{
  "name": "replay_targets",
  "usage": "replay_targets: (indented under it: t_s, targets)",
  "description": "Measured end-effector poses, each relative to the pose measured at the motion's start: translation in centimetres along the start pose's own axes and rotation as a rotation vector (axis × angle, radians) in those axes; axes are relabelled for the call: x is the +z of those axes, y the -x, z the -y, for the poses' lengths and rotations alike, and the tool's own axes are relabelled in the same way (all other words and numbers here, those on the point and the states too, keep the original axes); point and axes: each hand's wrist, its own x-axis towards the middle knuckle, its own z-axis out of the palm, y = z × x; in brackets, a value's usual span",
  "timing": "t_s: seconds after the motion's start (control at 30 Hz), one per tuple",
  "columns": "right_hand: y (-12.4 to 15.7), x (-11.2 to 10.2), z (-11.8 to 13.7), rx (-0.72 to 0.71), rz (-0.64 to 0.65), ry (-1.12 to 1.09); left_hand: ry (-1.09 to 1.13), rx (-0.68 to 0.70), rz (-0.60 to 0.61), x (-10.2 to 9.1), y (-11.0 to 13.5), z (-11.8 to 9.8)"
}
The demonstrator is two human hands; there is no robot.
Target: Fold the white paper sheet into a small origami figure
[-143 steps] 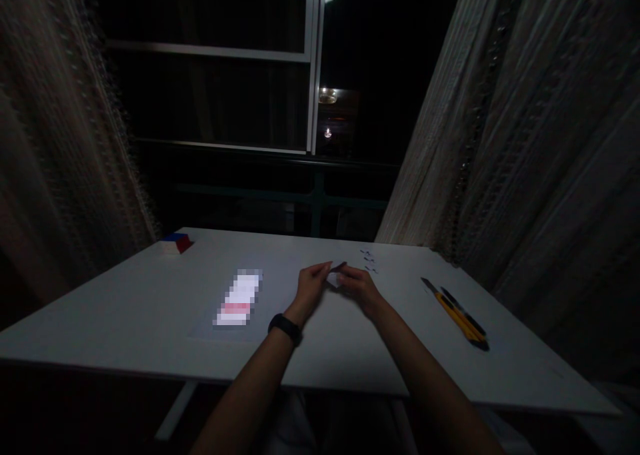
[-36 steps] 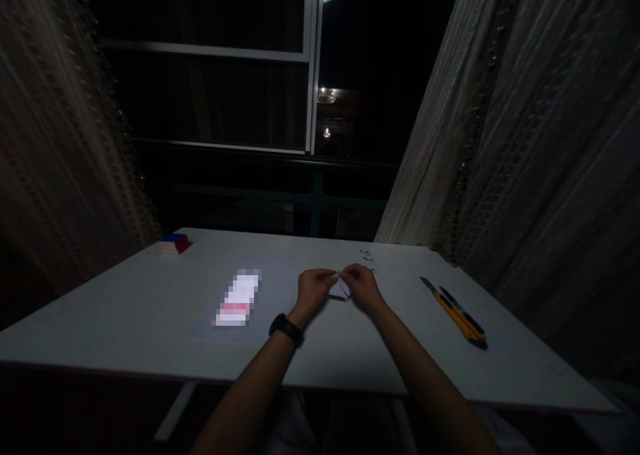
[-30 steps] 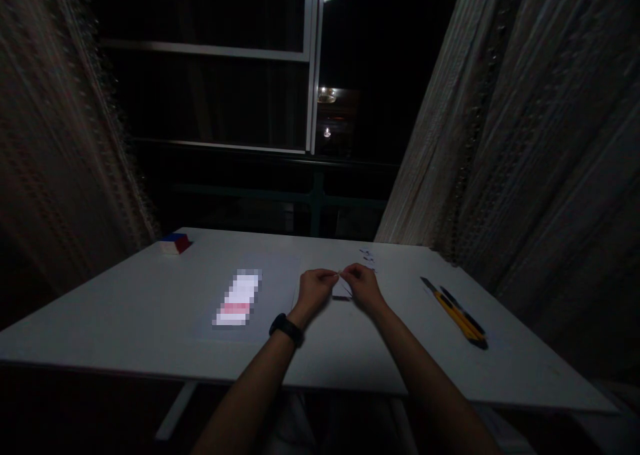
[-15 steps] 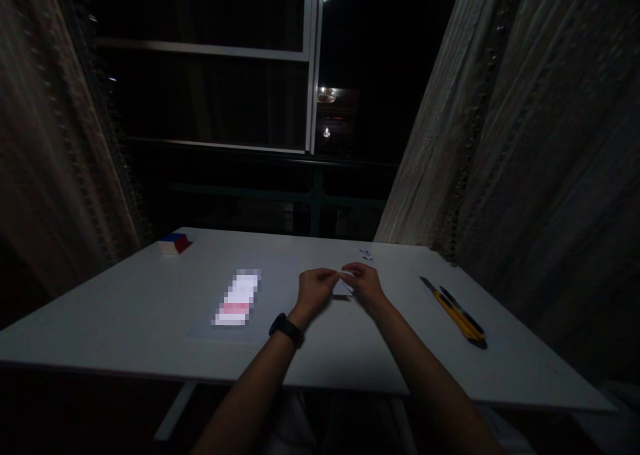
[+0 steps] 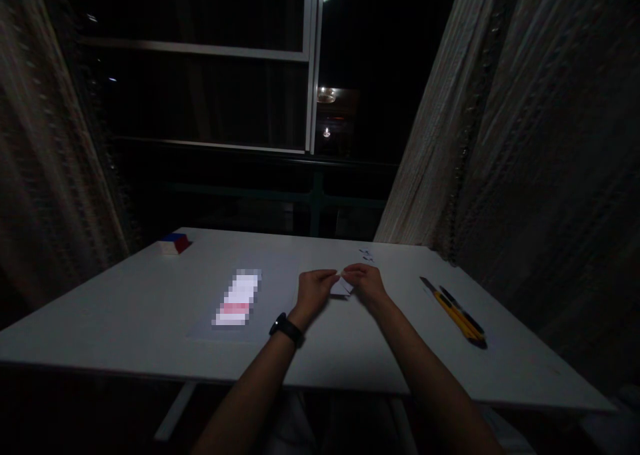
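Both hands meet over the middle of a white table (image 5: 125, 322) in dim light. My left hand (image 5: 315, 290), with a dark watch (image 5: 285, 328) on its wrist, pinches one side of a small folded piece of white paper (image 5: 342, 286). My right hand (image 5: 367, 282) pinches the other side. The paper sits just above the tabletop between the fingertips; most of it is hidden by the fingers.
A lit phone screen (image 5: 239, 298) lies left of the hands. A red and blue block (image 5: 174, 243) rests at the far left corner. A yellow utility knife and a dark pen (image 5: 457, 312) lie at the right. Small paper scraps (image 5: 366, 256) lie beyond the hands. Curtains hang on both sides.
The hands have stayed together on the paper, shifting their pinch slightly and lowering it a little toward the table. Nothing else on the table moved.
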Motion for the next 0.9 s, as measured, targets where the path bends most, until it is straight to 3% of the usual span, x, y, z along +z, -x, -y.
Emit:
replay_targets:
  t_s: [0.2, 0.5, 0.9]
  targets:
    - [0.3, -0.1, 0.4, -0.007, 0.048, 0.004, 0.128, -0.095, 0.036, 0.2, -0.4, 0.0]
    - [1.1, -0.1, 0.1, 0.085, 0.091, -0.028, 0.052, -0.115, -0.024, 0.5, 0.0, 0.5]
    - [1.5, -0.3, -0.2, -0.114, 0.160, 0.127, 0.096, -0.168, 0.036, 0.3, 0.3, 0.6]
